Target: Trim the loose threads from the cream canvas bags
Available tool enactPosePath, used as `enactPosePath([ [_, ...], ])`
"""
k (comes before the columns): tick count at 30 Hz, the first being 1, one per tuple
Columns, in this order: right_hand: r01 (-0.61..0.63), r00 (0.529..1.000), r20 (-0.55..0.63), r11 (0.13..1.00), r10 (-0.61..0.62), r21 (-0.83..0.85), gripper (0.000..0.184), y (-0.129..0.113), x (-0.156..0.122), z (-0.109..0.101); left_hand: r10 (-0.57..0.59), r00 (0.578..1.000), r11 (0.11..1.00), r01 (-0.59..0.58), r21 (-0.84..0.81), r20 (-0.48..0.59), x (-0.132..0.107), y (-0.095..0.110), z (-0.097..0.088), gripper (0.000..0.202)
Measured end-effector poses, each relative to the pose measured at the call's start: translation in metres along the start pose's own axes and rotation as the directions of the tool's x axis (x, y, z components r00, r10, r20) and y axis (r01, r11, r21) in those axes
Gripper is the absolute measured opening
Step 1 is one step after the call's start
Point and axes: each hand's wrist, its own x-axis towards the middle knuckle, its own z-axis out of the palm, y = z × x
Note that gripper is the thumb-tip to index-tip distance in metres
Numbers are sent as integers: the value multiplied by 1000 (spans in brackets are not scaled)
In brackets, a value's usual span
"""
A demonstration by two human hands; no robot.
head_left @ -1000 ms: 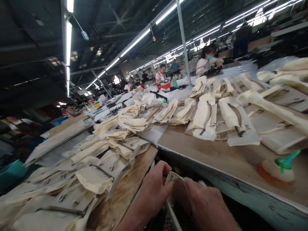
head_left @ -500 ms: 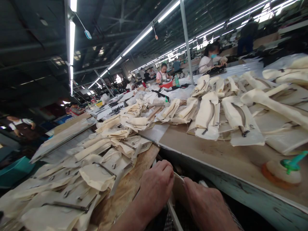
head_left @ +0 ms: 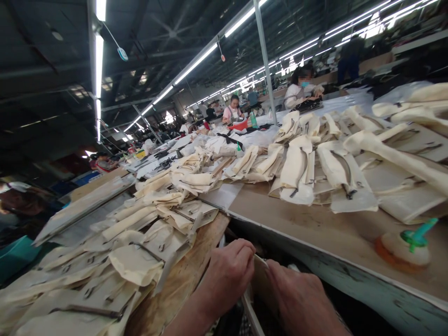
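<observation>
Cream pieces (head_left: 135, 265) crowd the board (head_left: 191, 261) near the left hand (head_left: 229, 275).

The person has two hands in view, one left hand (head_left: 229, 275) and one right hand (head_left: 301, 298), with one cream piece (head_left: 261, 275) between them. Two hanging switches, one blue-edged switch (head_left: 122, 54) and one orange switch (head_left: 222, 58), dangle overhead. There is one squat bottle (head_left: 402, 249) with one green spout (head_left: 418, 235), one red basin (head_left: 238, 125), one tall green bottle (head_left: 253, 120) and one teal bin (head_left: 19, 256). The heaped cream bundles (head_left: 136, 263) overlap too much to number.
</observation>
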Motion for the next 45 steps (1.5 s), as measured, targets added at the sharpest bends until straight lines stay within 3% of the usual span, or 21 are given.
enactPosePath([
  [6,-46,998,-40,999,46,-4,29,-3,2,-2,101,995,994,-101,35,-6,-1,-2,4,16],
  [9,-33,997,-69,999,32,-15,27,-2,3,-2,77,996,997,-77,10,35,0,-3,5,18],
  [12,-18,995,-95,1000,18,-5,27,0,2,-1,-36,997,994,43,-105,68,4,-3,3,16],
  [16,1,992,-129,1000,0,10,26,5,-1,1,-213,967,923,247,-297,140,11,-2,-3,15],
  [21,-40,996,-81,999,43,34,24,8,-2,4,-350,896,737,443,-511,272,22,-4,-7,17],
  [26,-41,999,-24,997,43,72,29,7,-3,-5,-364,833,564,552,-614,416,29,-11,-7,30],
  [30,31,990,134,989,-51,147,33,8,6,-29,-340,819,545,572,-614,462,27,-15,-11,28],
  [34,113,974,160,955,-161,274,16,8,27,-40,-330,833,569,551,-610,444,26,-16,-12,31],
  [37,130,972,158,958,-173,255,22,7,40,-32,-356,838,582,545,-603,414,23,-14,-11,29],
  [41,112,977,155,968,-149,225,29,5,44,-21,-454,856,649,508,-566,247,5,4,-14,15],
  [43,109,976,159,968,-147,228,28,4,42,-19,-564,814,681,552,-481,135,-11,20,-14,33],
  [45,101,977,163,968,-140,228,29,2,40,-19,-623,776,674,596,-436,99,-27,35,-10,52],
])
